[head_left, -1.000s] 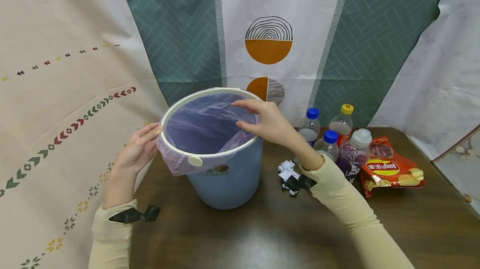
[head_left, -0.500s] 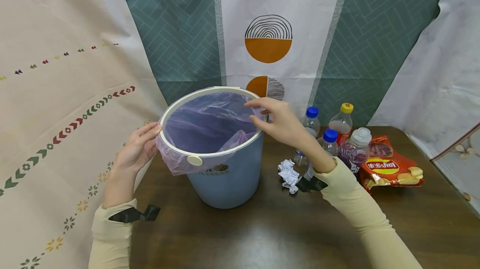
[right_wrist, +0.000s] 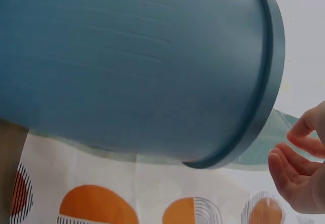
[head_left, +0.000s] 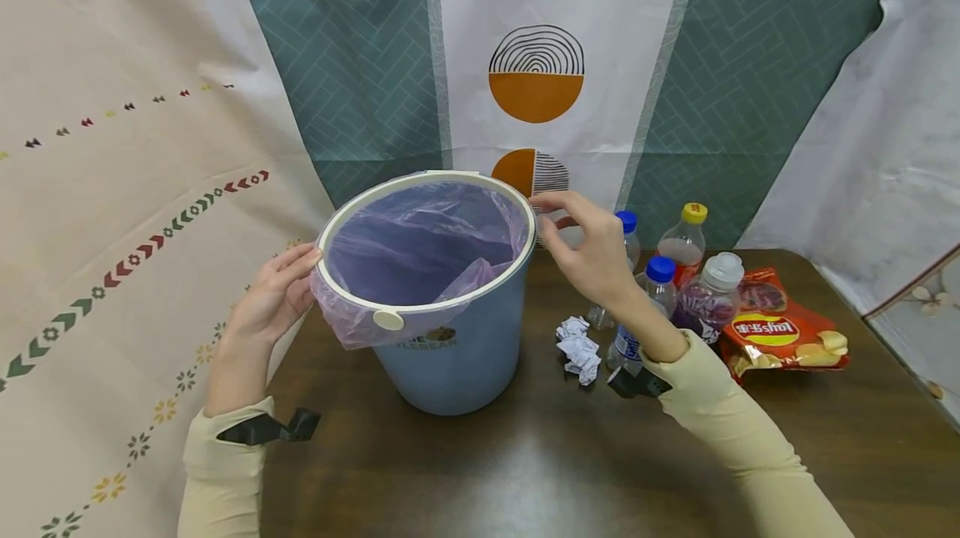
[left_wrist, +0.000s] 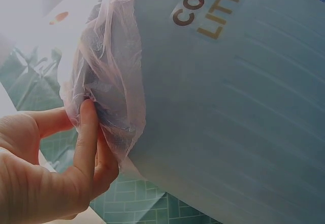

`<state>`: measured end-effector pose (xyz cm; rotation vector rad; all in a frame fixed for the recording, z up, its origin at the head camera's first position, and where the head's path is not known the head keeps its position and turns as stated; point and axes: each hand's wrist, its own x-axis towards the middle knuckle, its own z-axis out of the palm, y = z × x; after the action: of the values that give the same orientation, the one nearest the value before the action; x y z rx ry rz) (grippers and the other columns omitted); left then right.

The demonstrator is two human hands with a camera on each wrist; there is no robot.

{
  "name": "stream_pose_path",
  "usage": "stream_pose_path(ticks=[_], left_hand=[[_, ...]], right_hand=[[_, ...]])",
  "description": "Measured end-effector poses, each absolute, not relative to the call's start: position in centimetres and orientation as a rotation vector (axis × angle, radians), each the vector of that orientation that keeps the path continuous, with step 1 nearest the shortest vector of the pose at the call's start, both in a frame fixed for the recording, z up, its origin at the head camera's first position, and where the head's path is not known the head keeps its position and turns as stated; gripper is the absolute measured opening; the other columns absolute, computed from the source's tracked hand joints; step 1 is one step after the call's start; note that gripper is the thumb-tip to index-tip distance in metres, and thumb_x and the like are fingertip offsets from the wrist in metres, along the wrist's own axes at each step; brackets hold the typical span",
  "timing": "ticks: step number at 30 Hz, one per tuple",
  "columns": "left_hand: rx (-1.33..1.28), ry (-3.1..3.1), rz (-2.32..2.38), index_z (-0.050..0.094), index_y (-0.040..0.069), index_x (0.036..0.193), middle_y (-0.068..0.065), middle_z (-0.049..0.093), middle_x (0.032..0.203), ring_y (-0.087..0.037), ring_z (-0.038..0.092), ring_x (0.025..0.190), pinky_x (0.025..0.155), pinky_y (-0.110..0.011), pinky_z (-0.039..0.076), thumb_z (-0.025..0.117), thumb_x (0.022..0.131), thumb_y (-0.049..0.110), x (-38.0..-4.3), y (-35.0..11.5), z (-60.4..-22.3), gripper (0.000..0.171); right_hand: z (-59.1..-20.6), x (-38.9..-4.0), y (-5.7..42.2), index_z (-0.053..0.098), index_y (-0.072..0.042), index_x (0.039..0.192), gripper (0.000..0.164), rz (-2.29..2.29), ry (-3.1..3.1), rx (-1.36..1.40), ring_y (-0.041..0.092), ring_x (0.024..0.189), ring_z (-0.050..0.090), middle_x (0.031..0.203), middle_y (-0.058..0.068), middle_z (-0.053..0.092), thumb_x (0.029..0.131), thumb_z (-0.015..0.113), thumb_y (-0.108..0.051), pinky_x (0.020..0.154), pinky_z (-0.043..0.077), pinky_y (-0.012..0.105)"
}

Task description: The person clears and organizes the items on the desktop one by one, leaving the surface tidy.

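Note:
A blue trash can (head_left: 465, 371) with a cream rim stands on the brown table, lined with a thin pink plastic bag (head_left: 352, 323). The bag folds out over the rim at the left and front. My left hand (head_left: 270, 304) pinches the rim and bag at the left, its fingers against the bag's outer fold in the left wrist view. Just outside the right rim is my right hand (head_left: 592, 258), fingers loosely bent, holding nothing. In the right wrist view that hand (right_wrist: 302, 165) is apart from the can's bare outer lip (right_wrist: 269, 82).
Crumpled white paper (head_left: 577, 350) lies right of the can. Beyond it stand several plastic bottles, including a yellow-capped bottle (head_left: 682, 242) and a purple-labelled bottle (head_left: 708, 296). A red chip bag (head_left: 783, 329) lies farther right. Patterned cloth (head_left: 360, 62) hangs behind.
My right hand has moved rightward from over the can's opening to outside its right rim. The bag near the fingertips now lies inside that rim. My left hand stays put.

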<state>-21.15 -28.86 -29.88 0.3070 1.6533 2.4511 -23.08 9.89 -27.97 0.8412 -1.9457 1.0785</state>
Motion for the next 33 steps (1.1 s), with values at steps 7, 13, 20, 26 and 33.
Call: stream_pose_path(ticks=[7, 13, 20, 26, 33], left_hand=[[0.298, 1.653, 2.448, 0.055, 0.007, 0.108, 0.0, 0.064, 0.089, -0.008, 0.065, 0.074, 0.063, -0.016, 0.055, 0.044, 0.095, 0.006, -21.1, -28.9, -29.9, 0.016], [0.311, 1.65, 2.448, 0.054, 0.007, 0.108, 0.0, 0.064, 0.089, -0.008, 0.065, 0.075, 0.063, -0.016, 0.055, 0.044, 0.095, 0.006, -21.1, -28.8, -30.0, 0.017], [0.322, 1.644, 2.456, 0.053, 0.007, 0.109, -0.001, 0.064, 0.09, -0.008, 0.065, 0.075, 0.063, -0.016, 0.055, 0.043, 0.096, 0.006, -21.1, -28.9, -29.9, 0.017], [0.326, 1.652, 2.452, 0.054, 0.007, 0.108, 0.0, 0.064, 0.089, -0.008, 0.065, 0.074, 0.062, -0.016, 0.054, 0.043, 0.095, 0.006, -21.1, -28.8, -30.0, 0.016], [0.335, 1.651, 2.46, 0.054, 0.007, 0.108, 0.0, 0.064, 0.089, -0.008, 0.065, 0.074, 0.062, -0.016, 0.054, 0.043, 0.096, 0.006, -21.2, -28.9, -30.0, 0.017]], right_hand=[[-29.1, -22.9, 11.5, 0.061, -0.007, 0.112, 0.029, 1.056, -2.044, 0.746, 0.019, 0.092, 0.061, 0.108, 0.008, 0.065, 0.084, 0.058, -0.002, 0.07, 0.057, 0.038], [-29.8, -22.6, 12.3, 0.051, -0.006, 0.124, 0.04, 1.031, -2.246, 0.745, 0.025, 0.102, 0.057, 0.117, 0.012, 0.058, 0.085, 0.059, -0.006, 0.078, 0.055, 0.041], [-31.1, -22.5, 12.9, 0.039, -0.009, 0.134, 0.052, 0.914, -2.561, 0.755, 0.028, 0.115, 0.049, 0.127, 0.014, 0.049, 0.087, 0.059, -0.016, 0.091, 0.049, 0.045], [-32.5, -22.7, 13.2, 0.039, -0.005, 0.133, 0.053, 0.817, -2.647, 0.796, 0.03, 0.123, 0.044, 0.131, 0.015, 0.047, 0.087, 0.06, -0.02, 0.1, 0.04, 0.05], [-33.3, -23.0, 13.5, 0.043, -0.005, 0.13, 0.051, 0.803, -2.717, 0.817, 0.032, 0.119, 0.047, 0.129, 0.016, 0.05, 0.085, 0.062, -0.02, 0.098, 0.042, 0.051]])
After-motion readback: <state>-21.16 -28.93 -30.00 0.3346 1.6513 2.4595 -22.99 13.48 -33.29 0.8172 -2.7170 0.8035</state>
